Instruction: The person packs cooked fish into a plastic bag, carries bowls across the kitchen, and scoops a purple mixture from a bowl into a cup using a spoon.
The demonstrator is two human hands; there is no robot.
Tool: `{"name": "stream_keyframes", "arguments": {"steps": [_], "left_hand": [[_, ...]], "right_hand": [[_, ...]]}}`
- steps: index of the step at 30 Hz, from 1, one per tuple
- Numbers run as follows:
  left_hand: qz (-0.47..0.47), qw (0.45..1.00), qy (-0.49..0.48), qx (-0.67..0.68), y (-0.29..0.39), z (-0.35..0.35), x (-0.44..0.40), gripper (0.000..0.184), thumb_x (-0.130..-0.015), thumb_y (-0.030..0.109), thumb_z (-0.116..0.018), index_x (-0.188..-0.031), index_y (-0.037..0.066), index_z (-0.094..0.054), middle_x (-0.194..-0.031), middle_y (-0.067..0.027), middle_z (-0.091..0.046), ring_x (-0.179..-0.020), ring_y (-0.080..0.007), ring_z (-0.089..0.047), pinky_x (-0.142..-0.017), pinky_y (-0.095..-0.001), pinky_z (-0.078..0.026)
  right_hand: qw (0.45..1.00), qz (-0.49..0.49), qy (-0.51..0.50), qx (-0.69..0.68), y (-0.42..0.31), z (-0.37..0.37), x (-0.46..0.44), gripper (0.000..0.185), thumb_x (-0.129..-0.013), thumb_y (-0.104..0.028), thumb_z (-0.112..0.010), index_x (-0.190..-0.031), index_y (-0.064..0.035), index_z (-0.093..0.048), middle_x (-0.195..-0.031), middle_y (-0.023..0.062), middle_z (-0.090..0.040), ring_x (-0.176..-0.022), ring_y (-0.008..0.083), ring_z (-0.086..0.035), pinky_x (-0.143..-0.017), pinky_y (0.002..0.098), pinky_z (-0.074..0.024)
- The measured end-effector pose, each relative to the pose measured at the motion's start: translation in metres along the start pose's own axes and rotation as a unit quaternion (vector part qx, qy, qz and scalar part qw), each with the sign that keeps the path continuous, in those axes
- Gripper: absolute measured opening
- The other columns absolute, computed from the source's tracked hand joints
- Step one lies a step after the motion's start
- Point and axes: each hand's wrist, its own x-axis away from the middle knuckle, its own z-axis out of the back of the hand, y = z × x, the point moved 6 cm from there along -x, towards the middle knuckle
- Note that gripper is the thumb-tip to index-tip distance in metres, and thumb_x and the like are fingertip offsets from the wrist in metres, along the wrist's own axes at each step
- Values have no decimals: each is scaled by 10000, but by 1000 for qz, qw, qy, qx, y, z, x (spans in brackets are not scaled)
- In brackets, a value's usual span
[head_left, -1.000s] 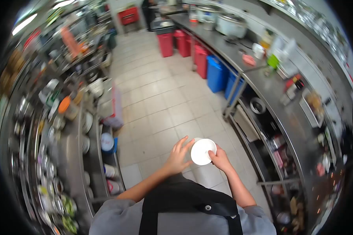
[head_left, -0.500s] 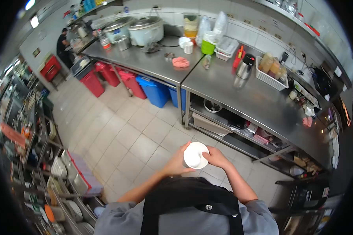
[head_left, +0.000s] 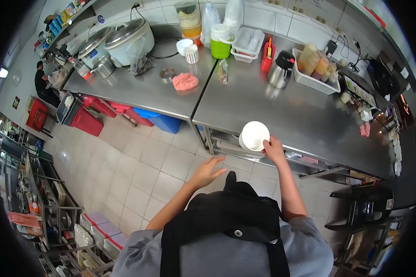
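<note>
A white round cup [head_left: 254, 135], its open top facing up, is at the front edge of the steel counter [head_left: 245, 101]. My right hand [head_left: 274, 150] grips its right side, with the thumb at the rim. Whether the cup touches the counter I cannot tell. My left hand [head_left: 208, 173] is over the floor, lower left of the cup, with its fingers apart and nothing in it. Behind the cup stand a steel thermos jug [head_left: 280, 70], a red holder [head_left: 268, 56] and a small plastic bag [head_left: 223, 72].
On the counter are a pink cloth [head_left: 185, 81], a green container [head_left: 221, 45], a white basket of bottles [head_left: 315, 69] and large cookers [head_left: 129, 41]. Bins [head_left: 86, 121] stand below. A black chair [head_left: 365, 207] is at right; a person [head_left: 44, 83] stands far left.
The view has turned right and come nearer to the counter. My left hand has let go of the cup and moved away. My right hand has carried the cup forward to the counter's edge.
</note>
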Motion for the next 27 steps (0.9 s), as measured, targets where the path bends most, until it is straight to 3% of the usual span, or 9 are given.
{"name": "stream_keyframes", "arguments": {"steps": [4, 6, 9, 12, 14, 15, 18, 20, 27], "left_hand": [[63, 988, -63, 123, -115, -24, -47, 466, -928, 334, -584, -1284, 43, -509, -1166, -101, -621, -1054, -219, -595, -889, -334, -463], [174, 959, -99, 199, -162, -34, -65, 456, -946, 333, -552, -1296, 45, -495, -1178, -69, -622, -1043, -177, -594, -885, -314, -461], [278, 891, -139, 330, -191, -46, -101, 471, -947, 337, -545, -1322, 63, -468, -1191, -63, -614, -1062, -180, -588, -889, -322, -460], [286, 860, -160, 391, -219, -66, -138, 521, -946, 342, -541, -1368, 72, -396, -1293, -99, -538, -1132, -228, -559, -939, -369, -450], [290, 842, -179, 418, -243, -76, -165, 566, -939, 353, -549, -1384, 62, -356, -1364, -131, -465, -1208, -261, -511, -997, -401, -426], [316, 830, -175, 424, -260, -86, -177, 506, -929, 238, -576, -1352, 28, -395, -1319, -153, -501, -1167, -279, -541, -999, -399, -429], [271, 817, -238, 449, -307, -117, -210, 566, -918, 332, -581, -1354, 35, -375, -1335, -147, -487, -1199, -298, -510, -1015, -429, -418], [271, 820, -236, 446, -315, -124, -224, 558, -917, 320, -579, -1352, 34, -377, -1324, -147, -492, -1183, -295, -517, -999, -424, -426], [292, 827, -231, 422, -332, -144, -249, 530, -916, 279, -572, -1344, 29, -383, -1287, -148, -513, -1125, -284, -542, -942, -403, -455]], "right_hand": [[999, -22, 7, 29, -9, -11, -80, 263, -843, -164, -493, -928, 70, -579, -596, 139, -638, -513, 214, -639, -544, 347, -502], [999, -26, 11, 47, -9, -20, -111, 273, -839, -178, -489, -922, 63, -586, -587, 136, -636, -523, 222, -642, -556, 357, -504], [995, -41, 25, 89, -4, -23, -147, 361, -866, -254, -479, -966, 73, -594, -572, 127, -634, -551, 241, -652, -584, 382, -506], [993, -70, 85, 54, -29, -12, -133, 451, -897, -344, -501, -1026, 79, -587, -576, 124, -635, -559, 239, -653, -603, 384, -508], [980, -31, 155, 122, -47, 2, -111, 524, -926, -410, -542, -1106, 80, -572, -616, 100, -635, -542, 152, -623, -511, 279, -487], [990, -70, 98, 69, -48, 2, -94, 536, -926, -450, -523, -1117, 47, -583, -590, 90, -623, -558, 156, -625, -544, 287, -489], [971, -189, -129, -64, -35, -8, -36, 513, -950, -478, -478, -1189, -40, -597, -620, 43, -601, -585, 104, -578, -569, 250, -477], [949, -224, -178, -131, -27, -20, 8, 453, -964, -449, -468, -1214, -96, -604, -689, 23, -599, -589, 83, -543, -569, 240, -474], [912, -361, -108, -163, 50, -57, 95, 392, -980, -344, -481, -1226, -53, -571, -785, 26, -612, -687, 87, -547, -651, 240, -481]]}}
